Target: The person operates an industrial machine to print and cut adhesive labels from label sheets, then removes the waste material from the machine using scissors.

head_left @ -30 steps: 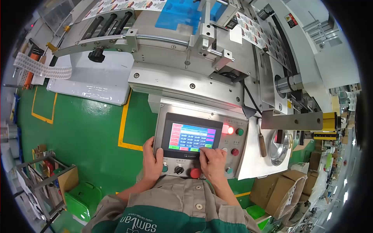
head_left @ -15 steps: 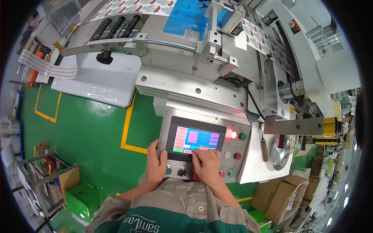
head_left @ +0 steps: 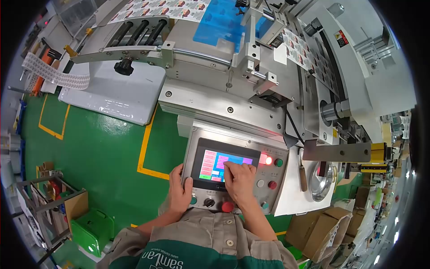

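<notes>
My right hand (head_left: 240,181) is over the lit touchscreen (head_left: 209,167), its index finger bent down at the middle of the display and the other fingers loosely curled. It holds nothing; whether the fingertip presses the glass cannot be told. Along the left edge of the metal control panel (head_left: 210,132) rests my left hand (head_left: 180,193), fingers stretched along the side and thumb apart near the face. Below the screen are a black rotary knob (head_left: 209,202), a red button (head_left: 227,206) and a green button (head_left: 193,199). A red lamp (head_left: 268,160) glows at the panel's right.
Behind the panel stands a metal machine (head_left: 215,105) carrying a printed label web (head_left: 161,10) and blue sheet (head_left: 219,24). At right, a metal bracket (head_left: 336,152) juts over a white board with a screwdriver (head_left: 303,178) and a metal bowl (head_left: 319,188). Cardboard boxes (head_left: 309,228) stand beyond.
My right hand has moved up from the screen's lower edge to its middle, uncovering the red button below. My left hand stays at the panel's edge. The camera view has shifted slightly.
</notes>
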`<action>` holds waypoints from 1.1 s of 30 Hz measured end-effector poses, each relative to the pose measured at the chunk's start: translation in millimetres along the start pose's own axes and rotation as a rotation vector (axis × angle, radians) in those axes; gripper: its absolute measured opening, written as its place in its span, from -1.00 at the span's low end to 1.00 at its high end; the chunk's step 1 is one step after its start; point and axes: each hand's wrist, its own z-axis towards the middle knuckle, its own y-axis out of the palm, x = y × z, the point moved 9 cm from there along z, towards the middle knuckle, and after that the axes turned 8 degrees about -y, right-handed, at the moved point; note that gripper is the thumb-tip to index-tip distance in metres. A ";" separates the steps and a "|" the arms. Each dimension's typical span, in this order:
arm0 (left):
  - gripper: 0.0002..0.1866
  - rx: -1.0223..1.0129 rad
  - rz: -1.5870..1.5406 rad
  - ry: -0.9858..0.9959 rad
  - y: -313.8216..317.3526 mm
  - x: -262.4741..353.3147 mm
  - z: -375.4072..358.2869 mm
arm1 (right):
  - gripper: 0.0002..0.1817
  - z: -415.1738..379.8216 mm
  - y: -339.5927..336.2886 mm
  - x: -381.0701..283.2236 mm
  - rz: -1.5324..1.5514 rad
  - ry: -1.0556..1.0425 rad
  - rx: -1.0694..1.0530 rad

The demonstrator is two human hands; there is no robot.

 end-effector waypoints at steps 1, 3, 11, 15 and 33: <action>-0.54 -0.001 0.001 -0.003 -0.3 -0.7 -0.3 | -0.90 1.1 0.2 -0.1 0.001 0.001 -0.002; -0.54 0.002 0.019 0.014 -0.4 0.1 -1.0 | -0.91 3.5 0.4 0.1 -0.012 0.006 -0.040; -0.53 -0.001 0.009 0.005 -0.2 0.5 1.1 | -0.90 -18.1 -9.8 -1.9 0.080 0.051 -0.011; -0.53 -0.004 0.015 -0.005 0.5 0.0 1.1 | -0.90 -20.2 -4.5 -12.7 0.104 0.027 -0.041; -0.53 0.011 0.024 0.002 -1.9 0.7 0.8 | -0.87 -19.7 -5.2 -0.2 0.057 0.052 -0.027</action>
